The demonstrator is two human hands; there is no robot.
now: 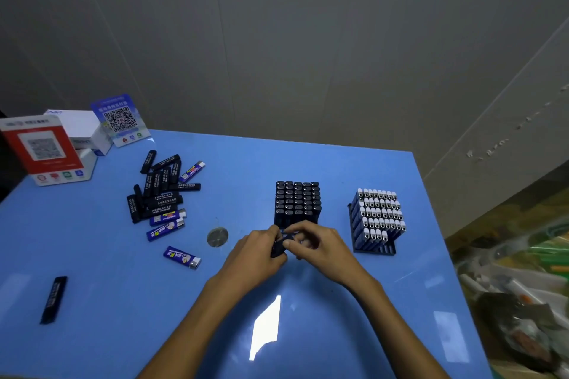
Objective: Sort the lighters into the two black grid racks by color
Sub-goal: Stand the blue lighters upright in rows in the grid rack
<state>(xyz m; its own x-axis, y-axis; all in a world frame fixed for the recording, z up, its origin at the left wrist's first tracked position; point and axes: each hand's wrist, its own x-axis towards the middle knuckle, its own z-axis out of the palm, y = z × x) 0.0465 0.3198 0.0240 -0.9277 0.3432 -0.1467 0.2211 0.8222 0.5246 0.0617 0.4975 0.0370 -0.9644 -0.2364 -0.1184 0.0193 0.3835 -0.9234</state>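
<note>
Head view, handling: the small black plastic lighters (278,248) look light, rigid and smooth-sided, so likely a little slippery; best pinched across the flat sides near mid-body, clear of the cap end.
Head view, appearance: slim black rectangular bodies with pale printed lettering; how many are held cannot be told.
Head view, location: centre of frame, just below the near edge of the black grid rack of black lighters (297,203).
Left hand (258,251): fingers curled round the held lighters.
Right hand (314,241): thumb and fingers pinching the same bunch from the right.
Second rack: black grid rack of blue lighters with white caps (377,220), right of centre, some near slots still unfilled.
Unsorted stock: heap of black and blue lighters (161,191), left of centre; one blue lighter with silver cap (182,257) below it; one stray black lighter (54,299) at lower left.
Surface: glossy blue table (308,163).
Other: round grey metal disc (217,236); QR-code stands (120,120), upper left.
</note>
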